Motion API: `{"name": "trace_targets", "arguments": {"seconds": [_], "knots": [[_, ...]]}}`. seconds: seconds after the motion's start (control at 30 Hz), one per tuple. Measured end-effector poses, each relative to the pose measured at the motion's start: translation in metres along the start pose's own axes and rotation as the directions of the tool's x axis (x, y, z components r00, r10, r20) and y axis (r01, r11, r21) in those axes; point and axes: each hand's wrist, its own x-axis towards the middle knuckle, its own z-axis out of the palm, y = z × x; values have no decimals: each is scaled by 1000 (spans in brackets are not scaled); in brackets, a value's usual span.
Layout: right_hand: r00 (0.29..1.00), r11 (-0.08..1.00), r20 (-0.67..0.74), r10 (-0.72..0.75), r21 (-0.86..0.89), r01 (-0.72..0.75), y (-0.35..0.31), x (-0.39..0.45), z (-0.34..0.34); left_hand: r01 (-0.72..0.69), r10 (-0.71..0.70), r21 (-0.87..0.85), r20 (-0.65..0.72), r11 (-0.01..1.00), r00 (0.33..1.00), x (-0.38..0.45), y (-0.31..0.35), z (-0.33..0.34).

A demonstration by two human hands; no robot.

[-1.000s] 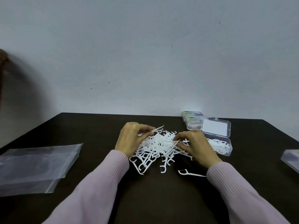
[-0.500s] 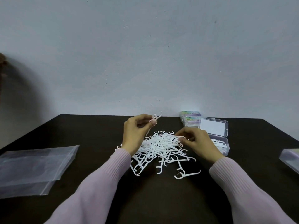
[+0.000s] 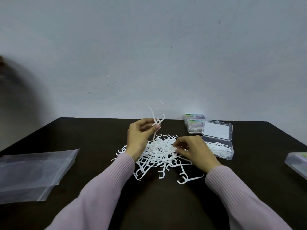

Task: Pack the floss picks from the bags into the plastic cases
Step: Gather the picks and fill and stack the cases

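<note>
A loose pile of white floss picks (image 3: 159, 151) lies on the dark table (image 3: 99, 130) in front of me. My left hand (image 3: 141, 135) is raised above the pile's left side and pinches a few floss picks (image 3: 157, 121) that stick upward. My right hand (image 3: 194, 150) rests on the pile's right side, its fingertips pinching picks there. An open clear plastic case (image 3: 219, 146) with picks inside stands just right of that hand, its lid (image 3: 216, 130) tipped back.
Two closed filled cases (image 3: 194, 121) are stacked behind the open one. Another case (image 3: 297, 161) sits at the right edge. Empty clear plastic bags (image 3: 33, 171) lie at the left. A grey wall rises behind the table's far edge.
My left hand has lifted its floss picks higher off the pile. My right hand has moved down onto the pile's right side.
</note>
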Motion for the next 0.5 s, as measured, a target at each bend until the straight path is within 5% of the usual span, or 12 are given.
{"name": "trace_targets", "arguments": {"seconds": [0.5], "knots": [[951, 848, -188, 247, 517, -117, 21, 8, -36, 82, -69, -179, 76, 980, 995, 9, 4, 42]]}}
